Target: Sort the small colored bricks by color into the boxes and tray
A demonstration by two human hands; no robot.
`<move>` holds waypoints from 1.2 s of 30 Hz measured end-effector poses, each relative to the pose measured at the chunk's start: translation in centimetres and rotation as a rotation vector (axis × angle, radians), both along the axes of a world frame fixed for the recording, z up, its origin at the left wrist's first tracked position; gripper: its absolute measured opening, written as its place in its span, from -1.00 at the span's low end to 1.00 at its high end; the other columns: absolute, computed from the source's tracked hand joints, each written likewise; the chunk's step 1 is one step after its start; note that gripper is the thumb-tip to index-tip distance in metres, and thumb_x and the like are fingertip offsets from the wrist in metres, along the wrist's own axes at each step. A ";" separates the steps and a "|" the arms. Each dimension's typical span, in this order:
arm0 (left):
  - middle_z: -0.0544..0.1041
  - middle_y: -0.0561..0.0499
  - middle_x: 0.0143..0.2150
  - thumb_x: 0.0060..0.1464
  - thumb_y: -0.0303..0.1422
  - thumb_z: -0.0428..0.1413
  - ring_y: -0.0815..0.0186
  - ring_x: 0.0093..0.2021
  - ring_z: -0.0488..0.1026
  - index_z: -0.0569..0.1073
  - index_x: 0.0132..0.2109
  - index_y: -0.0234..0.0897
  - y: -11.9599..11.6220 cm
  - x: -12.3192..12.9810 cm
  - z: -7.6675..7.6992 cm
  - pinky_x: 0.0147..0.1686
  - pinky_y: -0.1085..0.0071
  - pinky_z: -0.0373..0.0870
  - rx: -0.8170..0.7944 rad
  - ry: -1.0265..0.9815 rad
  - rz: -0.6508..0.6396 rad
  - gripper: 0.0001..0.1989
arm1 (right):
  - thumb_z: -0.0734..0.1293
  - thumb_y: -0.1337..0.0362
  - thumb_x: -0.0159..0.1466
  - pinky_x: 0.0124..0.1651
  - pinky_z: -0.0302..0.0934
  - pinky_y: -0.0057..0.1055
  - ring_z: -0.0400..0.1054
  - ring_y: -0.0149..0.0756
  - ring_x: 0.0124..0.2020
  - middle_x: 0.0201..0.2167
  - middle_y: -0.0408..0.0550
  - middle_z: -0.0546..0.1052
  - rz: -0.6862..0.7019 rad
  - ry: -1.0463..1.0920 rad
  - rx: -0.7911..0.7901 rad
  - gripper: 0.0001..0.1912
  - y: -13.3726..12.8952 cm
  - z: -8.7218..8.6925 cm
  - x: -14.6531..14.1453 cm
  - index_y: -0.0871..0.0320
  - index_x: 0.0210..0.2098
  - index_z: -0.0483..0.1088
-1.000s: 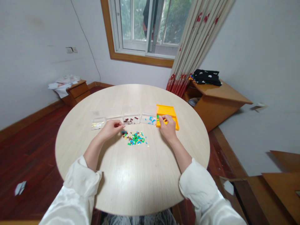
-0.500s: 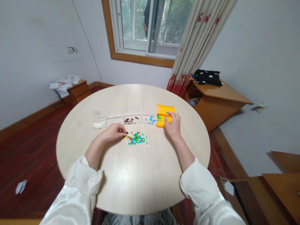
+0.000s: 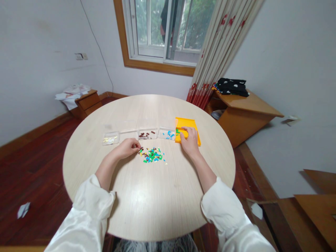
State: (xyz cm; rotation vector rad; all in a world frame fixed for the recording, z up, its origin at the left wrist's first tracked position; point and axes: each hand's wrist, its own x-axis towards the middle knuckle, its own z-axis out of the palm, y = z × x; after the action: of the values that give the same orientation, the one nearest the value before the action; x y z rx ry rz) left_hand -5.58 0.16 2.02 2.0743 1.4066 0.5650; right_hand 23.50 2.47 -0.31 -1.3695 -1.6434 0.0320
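A loose pile of small green, blue, brown and yellow building bricks point(image 3: 152, 155) lies on the round table. At the pile's left edge, my left hand point(image 3: 129, 147) has thumb and fingers pinched together. Small brown and green bricks show beside its fingertips, and what the pinch holds is too small to make out. My right hand point(image 3: 191, 142) hovers over or rests on the yellow box point(image 3: 186, 122), its fingers apart and nothing seen in them. A few green bricks point(image 3: 177, 131) show in that box, left of the fingers.
Behind the pile stand clear boxes in a row: one with pale yellow pieces point(image 3: 110, 139), one with brown bricks point(image 3: 147, 134), one with blue bricks point(image 3: 168, 134). The round table's point(image 3: 147, 206) near edge is close to my body. A wooden cabinet point(image 3: 241, 112) stands beyond it, right.
My right hand has moved a little left over the yellow box, uncovering its right edge. My left hand has drawn back slightly left, and a green brick now shows near its fingertips.
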 end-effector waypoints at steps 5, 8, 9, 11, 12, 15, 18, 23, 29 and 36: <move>0.51 -0.03 -0.47 -0.20 -0.42 0.05 0.37 -0.50 0.32 0.54 -0.45 -0.29 0.0 0.0 -0.2 -0.47 0.47 0.22 0.030 -0.002 0.024 -0.84 | 0.20 0.34 0.20 -0.01 0.11 -0.14 0.20 -0.13 -0.08 -0.18 0.06 0.40 0.018 -0.003 -0.008 -0.79 -0.1 0.1 -0.3 0.15 -0.17 0.35; 0.53 -0.03 -0.44 -0.20 -0.41 0.08 0.36 -0.48 0.33 0.55 -0.44 -0.28 0.0 0.0 -0.3 -0.44 0.46 0.25 0.037 -0.033 -0.011 -0.85 | 0.19 0.34 0.20 -0.03 0.11 -0.15 0.20 -0.13 -0.11 -0.20 0.05 0.40 0.026 -0.006 -0.003 -0.79 -0.1 0.1 -0.4 0.15 -0.18 0.36; 0.53 -0.03 -0.43 -0.20 -0.40 0.08 0.36 -0.47 0.33 0.55 -0.44 -0.28 0.0 0.0 -0.3 -0.43 0.46 0.26 0.037 -0.040 -0.023 -0.85 | 0.19 0.34 0.20 -0.04 0.11 -0.15 0.21 -0.14 -0.11 -0.20 0.05 0.41 0.029 -0.005 -0.003 -0.79 -0.1 0.0 -0.4 0.15 -0.18 0.36; 0.54 -0.03 -0.43 -0.20 -0.40 0.09 0.36 -0.46 0.34 0.55 -0.44 -0.28 0.1 0.1 -0.4 -0.41 0.45 0.27 0.032 -0.040 -0.033 -0.85 | 0.20 0.35 0.20 -0.05 0.12 -0.16 0.21 -0.14 -0.13 -0.21 0.04 0.41 0.036 -0.003 0.000 -0.79 -0.1 0.0 -0.4 0.14 -0.18 0.36; 0.54 -0.03 -0.43 -0.20 -0.41 0.09 0.36 -0.46 0.34 0.55 -0.44 -0.28 0.1 0.1 -0.4 -0.41 0.45 0.27 0.028 -0.036 -0.032 -0.85 | 0.20 0.35 0.20 -0.05 0.12 -0.16 0.21 -0.14 -0.13 -0.21 0.03 0.41 0.040 -0.001 0.001 -0.79 -0.1 0.0 -0.4 0.14 -0.18 0.36; 0.53 -0.04 -0.44 -0.19 -0.40 0.10 0.35 -0.47 0.35 0.55 -0.45 -0.28 0.2 0.1 -0.5 -0.42 0.45 0.27 0.019 -0.021 -0.031 -0.86 | 0.20 0.34 0.19 -0.05 0.13 -0.17 0.21 -0.14 -0.14 -0.22 0.03 0.41 0.049 0.003 -0.002 -0.79 -0.1 -0.1 -0.5 0.13 -0.19 0.36; 0.53 -0.05 -0.43 -0.18 -0.40 0.11 0.35 -0.46 0.35 0.55 -0.45 -0.29 0.3 0.2 -0.6 -0.41 0.44 0.27 0.015 -0.012 -0.050 -0.87 | 0.21 0.34 0.19 -0.05 0.13 -0.16 0.20 -0.14 -0.14 -0.21 0.05 0.41 0.058 0.004 -0.018 -0.79 0.0 -0.2 -0.5 0.15 -0.19 0.37; 0.53 -0.08 -0.41 -0.16 -0.40 0.11 0.34 -0.45 0.36 0.56 -0.41 -0.31 0.2 0.3 -0.5 -0.39 0.42 0.27 0.010 0.005 -0.084 -0.85 | 0.21 0.34 0.19 -0.05 0.13 -0.15 0.20 -0.14 -0.14 -0.20 0.05 0.41 0.076 0.013 -0.025 -0.79 0.0 -0.3 -0.6 0.14 -0.18 0.37; 0.53 -0.07 -0.40 -0.15 -0.40 0.11 0.35 -0.45 0.36 0.56 -0.40 -0.30 0.1 0.5 -0.4 -0.40 0.44 0.27 0.012 0.007 -0.107 -0.86 | 0.21 0.34 0.19 -0.05 0.13 -0.16 0.21 -0.14 -0.14 -0.20 0.06 0.41 0.084 0.009 -0.034 -0.79 0.0 -0.4 -0.6 0.16 -0.19 0.37; 0.51 -0.05 -0.43 -0.12 -0.45 0.07 0.38 -0.46 0.35 0.54 -0.41 -0.33 0.2 0.6 -0.7 -0.40 0.46 0.27 0.039 0.066 -0.160 -0.86 | 0.21 0.34 0.19 -0.05 0.13 -0.18 0.22 -0.15 -0.14 -0.21 0.05 0.42 0.090 0.005 -0.020 -0.80 0.1 -0.4 -0.7 0.16 -0.20 0.37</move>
State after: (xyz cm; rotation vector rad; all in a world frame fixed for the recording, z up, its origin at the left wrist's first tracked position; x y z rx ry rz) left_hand -4.97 0.39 1.34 2.2306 1.2597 0.4646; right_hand 22.81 2.54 -0.76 -1.3084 -1.7037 0.1051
